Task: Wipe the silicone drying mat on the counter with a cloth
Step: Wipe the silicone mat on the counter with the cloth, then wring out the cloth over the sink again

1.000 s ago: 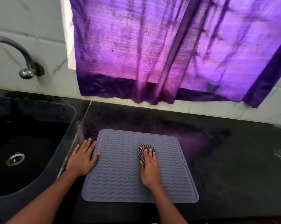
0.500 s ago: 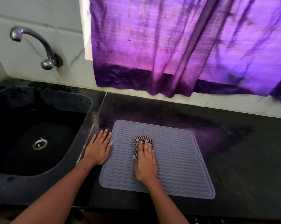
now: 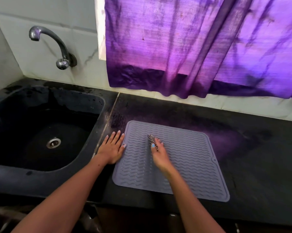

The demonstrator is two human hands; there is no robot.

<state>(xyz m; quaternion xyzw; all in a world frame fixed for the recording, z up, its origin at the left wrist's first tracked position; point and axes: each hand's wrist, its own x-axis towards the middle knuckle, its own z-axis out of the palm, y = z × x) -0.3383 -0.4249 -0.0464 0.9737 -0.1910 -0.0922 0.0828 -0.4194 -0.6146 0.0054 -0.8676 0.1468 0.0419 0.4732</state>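
Observation:
A grey silicone drying mat [image 3: 189,158] with wavy ridges lies flat on the black counter [image 3: 252,158]. My right hand [image 3: 159,153] rests on the mat's left-middle part, fingers pressed on a small black-and-white checked cloth [image 3: 152,140] that pokes out past the fingertips. The hand is blurred. My left hand [image 3: 112,148] lies flat, fingers spread, on the counter at the mat's left edge, its thumb touching the mat.
A black sink [image 3: 41,132] with a metal drain [image 3: 53,142] sits to the left. A metal tap [image 3: 57,46] comes out of the tiled wall above it. A purple curtain [image 3: 200,47] hangs behind the counter. The counter's front edge is near my arms.
My right hand with the cloth has slid toward the mat's left and far side. The camera view has shifted left. My left hand stays at the mat's left edge.

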